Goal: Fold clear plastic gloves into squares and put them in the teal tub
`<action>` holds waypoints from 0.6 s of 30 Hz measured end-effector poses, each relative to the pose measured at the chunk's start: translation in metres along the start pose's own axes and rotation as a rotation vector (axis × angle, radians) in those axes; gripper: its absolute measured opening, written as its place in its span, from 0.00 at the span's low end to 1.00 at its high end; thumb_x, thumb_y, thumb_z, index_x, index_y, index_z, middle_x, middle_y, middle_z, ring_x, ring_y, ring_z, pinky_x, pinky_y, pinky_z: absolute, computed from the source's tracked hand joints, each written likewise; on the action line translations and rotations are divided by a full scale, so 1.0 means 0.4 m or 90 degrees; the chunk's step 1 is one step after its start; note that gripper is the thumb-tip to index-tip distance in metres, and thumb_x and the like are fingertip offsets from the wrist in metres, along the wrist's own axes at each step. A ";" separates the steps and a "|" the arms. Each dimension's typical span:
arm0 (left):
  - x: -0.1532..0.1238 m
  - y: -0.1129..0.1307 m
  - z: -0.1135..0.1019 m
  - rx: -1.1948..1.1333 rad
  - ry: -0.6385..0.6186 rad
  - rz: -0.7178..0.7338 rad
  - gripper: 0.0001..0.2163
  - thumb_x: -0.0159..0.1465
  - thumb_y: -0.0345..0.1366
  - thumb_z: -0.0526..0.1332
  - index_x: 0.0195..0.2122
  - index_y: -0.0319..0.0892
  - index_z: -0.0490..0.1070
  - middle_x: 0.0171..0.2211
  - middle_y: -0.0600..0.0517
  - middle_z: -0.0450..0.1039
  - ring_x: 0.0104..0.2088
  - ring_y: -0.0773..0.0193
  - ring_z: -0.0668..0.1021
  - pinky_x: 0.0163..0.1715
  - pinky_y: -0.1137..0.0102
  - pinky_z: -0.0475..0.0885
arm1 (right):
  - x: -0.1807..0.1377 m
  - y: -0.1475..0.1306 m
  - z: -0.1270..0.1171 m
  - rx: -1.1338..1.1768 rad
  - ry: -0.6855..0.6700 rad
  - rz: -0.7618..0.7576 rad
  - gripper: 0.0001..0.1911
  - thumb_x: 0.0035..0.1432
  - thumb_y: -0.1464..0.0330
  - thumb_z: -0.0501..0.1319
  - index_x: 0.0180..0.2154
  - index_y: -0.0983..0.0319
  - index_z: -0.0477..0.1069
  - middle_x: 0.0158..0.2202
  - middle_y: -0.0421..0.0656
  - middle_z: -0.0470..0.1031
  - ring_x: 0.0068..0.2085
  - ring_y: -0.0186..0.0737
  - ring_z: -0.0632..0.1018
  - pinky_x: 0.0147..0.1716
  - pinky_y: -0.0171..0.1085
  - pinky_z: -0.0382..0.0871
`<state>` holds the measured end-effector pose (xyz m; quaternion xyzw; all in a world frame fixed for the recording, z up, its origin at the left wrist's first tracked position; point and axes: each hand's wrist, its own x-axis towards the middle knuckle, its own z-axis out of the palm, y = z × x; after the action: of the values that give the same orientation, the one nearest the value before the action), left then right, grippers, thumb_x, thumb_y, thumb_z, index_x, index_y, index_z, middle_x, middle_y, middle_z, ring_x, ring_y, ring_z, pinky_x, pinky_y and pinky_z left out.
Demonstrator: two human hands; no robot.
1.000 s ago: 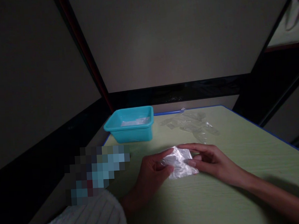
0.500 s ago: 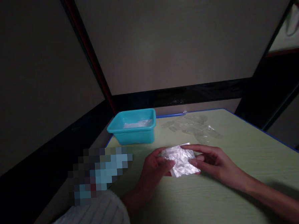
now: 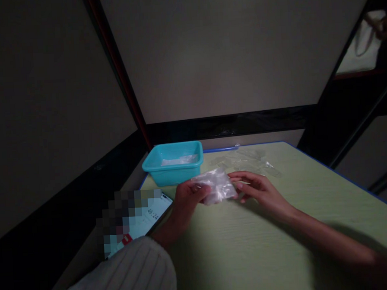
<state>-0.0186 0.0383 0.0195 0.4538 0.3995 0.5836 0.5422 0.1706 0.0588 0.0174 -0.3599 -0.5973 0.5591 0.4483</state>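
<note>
My left hand (image 3: 188,201) grips a folded clear plastic packet (image 3: 219,189) by its left side, thumb on top and fingers beneath. The packet is shiny and creased, held above the table. At its right edge is my right hand (image 3: 257,191), fingers slightly curled and thumb apart from the index finger. Whether those fingertips touch the packet's edge I cannot tell. Behind the packet, a turquoise plastic basin (image 3: 175,176) stands on the table, with flat whitish plastic pieces (image 3: 179,160) inside.
Crumpled clear plastic (image 3: 251,160) lies toward the table's back edge. A phone (image 3: 148,216) with a lit screen, partly pixelated, is at the left near my striped-clothed knee (image 3: 132,273). Panelled walls border the pale green table (image 3: 251,254). A pale strap (image 3: 365,45) shows at upper right.
The packet has moved up and left with my left hand and is tilted differently. My right hand has let go of its top and drawn to its right edge.
</note>
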 end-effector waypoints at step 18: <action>0.056 0.164 -0.105 -0.152 0.164 0.188 0.10 0.42 0.31 0.65 0.22 0.39 0.63 0.20 0.58 0.70 0.17 0.73 0.72 0.16 0.79 0.67 | 0.134 0.014 0.146 0.413 -0.024 0.200 0.11 0.61 0.76 0.51 0.36 0.64 0.72 0.39 0.44 0.78 0.35 0.31 0.78 0.34 0.30 0.73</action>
<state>-0.0766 0.0556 0.0734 0.3615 0.3230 0.7529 0.4452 0.0974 0.0891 0.0204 -0.2761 -0.3342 0.7881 0.4369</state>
